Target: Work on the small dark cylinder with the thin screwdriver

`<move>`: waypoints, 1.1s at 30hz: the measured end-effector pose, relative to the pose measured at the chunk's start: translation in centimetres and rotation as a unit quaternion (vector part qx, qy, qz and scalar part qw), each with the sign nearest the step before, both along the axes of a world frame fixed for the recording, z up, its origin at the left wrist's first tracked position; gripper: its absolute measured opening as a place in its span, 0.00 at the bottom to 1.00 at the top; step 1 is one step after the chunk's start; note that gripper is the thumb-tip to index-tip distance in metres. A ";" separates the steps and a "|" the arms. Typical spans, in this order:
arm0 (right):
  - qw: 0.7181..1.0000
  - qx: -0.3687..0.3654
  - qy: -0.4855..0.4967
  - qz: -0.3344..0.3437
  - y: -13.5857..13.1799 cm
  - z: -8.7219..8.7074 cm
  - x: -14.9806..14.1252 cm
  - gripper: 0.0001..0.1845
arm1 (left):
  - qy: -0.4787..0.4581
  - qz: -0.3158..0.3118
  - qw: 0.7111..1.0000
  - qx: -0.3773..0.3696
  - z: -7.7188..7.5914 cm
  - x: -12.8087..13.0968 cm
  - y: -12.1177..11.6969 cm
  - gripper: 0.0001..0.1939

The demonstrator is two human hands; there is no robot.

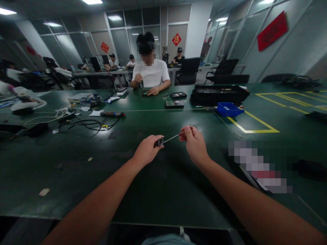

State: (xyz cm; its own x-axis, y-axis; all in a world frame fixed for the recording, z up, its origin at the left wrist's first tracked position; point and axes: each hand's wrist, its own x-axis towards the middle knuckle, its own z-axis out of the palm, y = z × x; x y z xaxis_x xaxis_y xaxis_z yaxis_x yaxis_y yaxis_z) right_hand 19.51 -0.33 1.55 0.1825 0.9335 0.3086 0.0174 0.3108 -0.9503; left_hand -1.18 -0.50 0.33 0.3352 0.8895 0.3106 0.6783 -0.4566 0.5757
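Observation:
Above the green table (102, 190), my left hand (146, 149) is closed around a small dark cylinder (159, 142) whose round, silvery end faces me. My right hand (195, 143) pinches a thin metal rod (171, 138) by its far right end, where a bit of reddish colour shows between the fingers. The rod slants down to the left, and its tip reaches the cylinder's edge. Whether the tip touches or enters the cylinder I cannot tell. My fingers hide most of the rod's grip end.
Across the table a person (153, 73) in a white shirt handles a small device. Hard drives (174, 104), a black case (219, 93) and a blue bin (229, 109) lie beyond my hands. Cables (94, 126) are at left; a blurred-out sheet (255, 166) is at right.

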 end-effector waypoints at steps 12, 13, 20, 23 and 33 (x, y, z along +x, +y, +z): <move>0.993 0.059 -0.101 0.012 -1.7 1.1 -1.0 0.14 | -0.030 0.009 1.000 -0.001 0.4 0.3 -0.3 0.21; 0.992 0.062 -0.107 0.012 -1.9 1.2 -1.0 0.14 | -0.032 0.010 0.999 -0.002 0.4 0.3 -0.4 0.21; 0.951 0.075 -0.291 -0.070 -2.7 2.2 -0.7 0.19 | -0.037 0.007 0.999 -0.003 0.4 0.2 -0.3 0.19; 0.946 0.107 -0.304 -0.038 -3.0 2.4 -0.7 0.11 | -0.043 0.008 0.999 0.004 0.3 0.2 -0.3 0.19; 0.985 0.080 -0.150 0.041 -2.8 1.7 -1.0 0.11 | -0.037 0.019 0.999 0.003 0.2 0.0 -0.1 0.19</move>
